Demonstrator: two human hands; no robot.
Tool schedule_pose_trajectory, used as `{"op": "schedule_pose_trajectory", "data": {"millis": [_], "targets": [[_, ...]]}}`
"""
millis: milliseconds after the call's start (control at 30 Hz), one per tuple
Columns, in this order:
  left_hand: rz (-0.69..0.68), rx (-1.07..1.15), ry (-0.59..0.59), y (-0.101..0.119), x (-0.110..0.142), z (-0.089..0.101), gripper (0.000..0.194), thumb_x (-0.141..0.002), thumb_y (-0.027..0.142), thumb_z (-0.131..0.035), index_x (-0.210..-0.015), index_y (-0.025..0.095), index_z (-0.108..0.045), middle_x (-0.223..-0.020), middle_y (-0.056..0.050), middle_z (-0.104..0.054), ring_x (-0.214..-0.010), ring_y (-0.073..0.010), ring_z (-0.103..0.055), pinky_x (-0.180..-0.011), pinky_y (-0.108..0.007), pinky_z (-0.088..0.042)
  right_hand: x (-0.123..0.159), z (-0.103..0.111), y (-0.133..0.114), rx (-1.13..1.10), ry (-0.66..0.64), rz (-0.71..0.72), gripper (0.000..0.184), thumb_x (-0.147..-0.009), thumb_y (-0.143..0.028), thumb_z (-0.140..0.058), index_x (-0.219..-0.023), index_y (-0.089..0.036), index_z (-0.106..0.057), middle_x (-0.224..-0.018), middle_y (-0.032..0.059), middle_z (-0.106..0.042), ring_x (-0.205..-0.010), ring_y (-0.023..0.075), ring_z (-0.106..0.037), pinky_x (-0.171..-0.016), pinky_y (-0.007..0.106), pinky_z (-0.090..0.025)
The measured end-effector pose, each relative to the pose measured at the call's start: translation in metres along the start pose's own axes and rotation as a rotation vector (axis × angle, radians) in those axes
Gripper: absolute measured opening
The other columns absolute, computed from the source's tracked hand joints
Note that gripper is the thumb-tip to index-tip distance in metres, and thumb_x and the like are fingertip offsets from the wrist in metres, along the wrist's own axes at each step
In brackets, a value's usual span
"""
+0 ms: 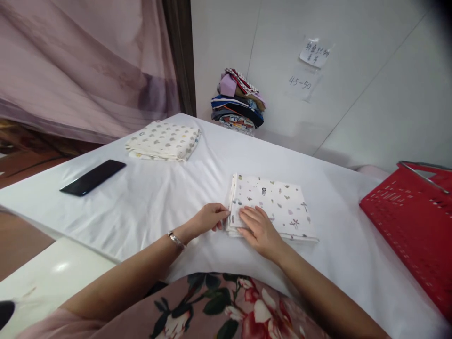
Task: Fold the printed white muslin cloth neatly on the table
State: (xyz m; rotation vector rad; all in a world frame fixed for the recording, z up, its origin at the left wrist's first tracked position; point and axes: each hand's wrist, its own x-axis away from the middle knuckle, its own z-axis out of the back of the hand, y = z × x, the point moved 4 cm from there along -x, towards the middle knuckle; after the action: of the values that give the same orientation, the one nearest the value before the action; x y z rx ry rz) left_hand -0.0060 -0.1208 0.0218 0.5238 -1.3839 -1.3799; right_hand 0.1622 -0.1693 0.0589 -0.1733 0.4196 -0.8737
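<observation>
A folded white cloth (282,200) printed with small plants and figures lies flat on the white-covered table in front of me. My left hand (212,216) is at its left edge, with thumb and fingers pinched on the layered side of the fold. Flat on top of the cloth, near its lower left corner, rests my right hand (259,230), fingers stretched out. Another folded cloth (164,140), cream with a grey pattern, sits farther back on the left, apart from both hands.
A black phone (93,178) lies on the table (169,188) at the left. On the right stands a red perforated basket (409,212). A stack of folded clothes (238,101) rises beyond the far table edge by the wall. A pink curtain (88,61) hangs at the back left.
</observation>
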Motion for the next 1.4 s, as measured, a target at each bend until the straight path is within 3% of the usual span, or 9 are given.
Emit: {"op": "schedule_pose_trajectory", "data": {"millis": [200,667,1067,1267,1400], "targets": [[0.005,0.019,0.015,-0.004,0.015,-0.012,0.023,-0.072,0.037,-0.053,-0.075,0.015,-0.057,-0.047,0.004,-0.052,-0.039,-0.0075,-0.045,-0.040,-0.019,-0.036,-0.001,-0.003,-0.008,-0.056,0.073,0.008,0.027,-0.088,-0.025,-0.046,-0.111,-0.016,-0.055,-0.111,0.0100,-0.059,-0.103,0.0219,-0.051,-0.090,0.039,-0.039],[0.026,0.071,0.071,0.000,0.026,-0.019,0.023,-0.070,0.037,-0.051,-0.062,0.015,-0.053,-0.040,0.005,-0.046,-0.037,-0.0067,-0.039,-0.038,-0.019,-0.029,-0.006,-0.008,-0.014,-0.076,0.167,-0.036,0.019,-0.088,-0.018,-0.043,-0.095,-0.018,-0.062,-0.093,0.0068,-0.059,-0.086,0.0189,-0.051,-0.077,0.034,-0.042],[0.022,-0.026,0.085,-0.013,0.020,-0.020,0.021,-0.070,0.032,-0.047,-0.057,0.016,-0.052,-0.037,0.006,-0.043,-0.033,-0.0070,-0.037,-0.037,-0.019,-0.029,-0.001,-0.019,-0.023,-0.023,0.099,0.027,0.017,-0.084,-0.024,-0.052,-0.099,-0.018,-0.057,-0.093,0.0077,-0.056,-0.086,0.0207,-0.049,-0.074,0.035,-0.043],[0.013,-0.099,0.080,-0.008,0.015,-0.010,0.035,-0.073,0.046,-0.047,-0.055,0.016,-0.052,-0.038,0.005,-0.044,-0.035,-0.0078,-0.039,-0.038,-0.020,-0.031,0.001,-0.025,-0.024,0.007,0.092,0.036,0.019,-0.084,-0.020,-0.050,-0.102,-0.018,-0.056,-0.093,0.0071,-0.055,-0.087,0.0202,-0.048,-0.074,0.035,-0.043],[-0.084,-0.193,0.174,0.008,-0.007,0.011,0.036,-0.075,0.048,-0.045,-0.064,0.017,-0.057,-0.045,0.002,-0.050,-0.042,-0.0108,-0.047,-0.041,-0.020,-0.034,0.001,-0.028,-0.024,0.015,0.090,0.018,0.020,-0.085,-0.021,-0.048,-0.103,-0.018,-0.055,-0.095,0.0075,-0.055,-0.087,0.0213,-0.048,-0.074,0.036,-0.043]]}}
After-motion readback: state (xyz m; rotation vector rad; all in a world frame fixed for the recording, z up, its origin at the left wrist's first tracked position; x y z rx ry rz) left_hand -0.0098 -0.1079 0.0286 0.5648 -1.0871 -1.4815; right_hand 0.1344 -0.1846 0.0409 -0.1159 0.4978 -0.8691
